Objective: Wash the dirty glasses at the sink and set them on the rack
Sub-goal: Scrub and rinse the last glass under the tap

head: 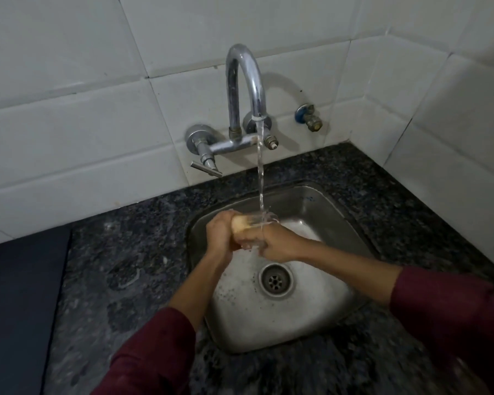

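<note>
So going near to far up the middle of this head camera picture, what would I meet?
Sink's near rim → drain → glass held under the running water → granite counter → tap on the tiled wall.

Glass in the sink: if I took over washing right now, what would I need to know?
Left hand: grips a yellowish sponge, pressed against the glass.
Right hand: holds the clear glass under the tap's running water, over the sink.
Done: this glass is wet and being scrubbed.
Left: finish scrubbing, rinse it, then set it on the rack. The rack and any other glasses are out of view, so I can't say how many remain.
</note>
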Available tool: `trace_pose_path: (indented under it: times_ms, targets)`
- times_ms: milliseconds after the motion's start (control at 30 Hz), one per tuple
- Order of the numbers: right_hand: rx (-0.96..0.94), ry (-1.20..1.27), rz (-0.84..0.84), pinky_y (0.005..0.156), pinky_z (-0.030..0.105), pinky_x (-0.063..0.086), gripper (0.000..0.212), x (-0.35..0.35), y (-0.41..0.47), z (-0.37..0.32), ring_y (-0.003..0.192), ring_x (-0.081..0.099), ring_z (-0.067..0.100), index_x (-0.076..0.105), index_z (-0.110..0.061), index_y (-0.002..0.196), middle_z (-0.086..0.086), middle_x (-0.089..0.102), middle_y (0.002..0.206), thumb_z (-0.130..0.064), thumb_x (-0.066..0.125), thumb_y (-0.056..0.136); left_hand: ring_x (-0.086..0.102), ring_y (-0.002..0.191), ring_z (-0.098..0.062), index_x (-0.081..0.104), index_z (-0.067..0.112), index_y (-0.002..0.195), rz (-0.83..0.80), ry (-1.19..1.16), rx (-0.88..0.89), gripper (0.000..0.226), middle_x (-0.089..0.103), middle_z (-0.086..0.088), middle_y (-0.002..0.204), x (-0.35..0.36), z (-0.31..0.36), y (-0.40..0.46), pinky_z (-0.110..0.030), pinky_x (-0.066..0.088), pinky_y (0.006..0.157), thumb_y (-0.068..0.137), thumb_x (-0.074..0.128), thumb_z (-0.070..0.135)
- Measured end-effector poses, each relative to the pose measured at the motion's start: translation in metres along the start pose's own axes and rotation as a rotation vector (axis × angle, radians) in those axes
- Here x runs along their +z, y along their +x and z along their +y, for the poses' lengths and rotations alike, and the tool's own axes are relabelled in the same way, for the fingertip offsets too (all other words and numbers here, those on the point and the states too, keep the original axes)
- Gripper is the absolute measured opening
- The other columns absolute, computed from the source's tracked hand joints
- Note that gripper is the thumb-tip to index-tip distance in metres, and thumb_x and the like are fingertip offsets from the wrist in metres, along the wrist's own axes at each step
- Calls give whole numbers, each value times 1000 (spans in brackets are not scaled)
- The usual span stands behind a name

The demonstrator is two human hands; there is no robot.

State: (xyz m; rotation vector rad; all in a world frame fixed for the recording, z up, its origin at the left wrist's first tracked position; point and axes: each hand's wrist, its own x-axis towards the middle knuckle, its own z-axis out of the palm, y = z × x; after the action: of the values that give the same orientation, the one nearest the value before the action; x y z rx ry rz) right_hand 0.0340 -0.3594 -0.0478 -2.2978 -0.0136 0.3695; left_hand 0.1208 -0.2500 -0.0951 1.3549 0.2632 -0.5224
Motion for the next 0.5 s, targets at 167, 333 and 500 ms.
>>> trace_pose_path:
  times_ms: [167, 333, 500]
  targets:
    - [112, -210, -226, 93, 28, 42, 59, -13, 10, 1, 124, 48, 25, 41, -20, 140, 8, 50, 138, 2, 47, 86, 64, 56, -18, 60, 15, 88, -232, -32, -204, 21, 66, -8, 75, -3, 6, -1, -26, 50, 44, 95, 49, 31]
    - [267, 608, -324, 77, 30, 56, 62, -30, 16, -17, 121, 52, 13, 48, -29, 133, -4, 51, 139, 11, 45, 85, 58, 64, -18, 61, 16, 85, -72, -239, 62, 10, 61, -6, 77, 6, -11, 3, -27, 47, 55, 91, 54, 19]
    - [129, -926, -298, 81, 26, 42, 28, -21, 17, -4, 109, 55, 23, 56, -14, 117, 1, 58, 115, -13, 50, 90, 65, 73, -27, 63, 12, 96, -80, -73, -200, 13, 66, -15, 92, 9, 1, 15, -42, 54, 70, 89, 58, 22]
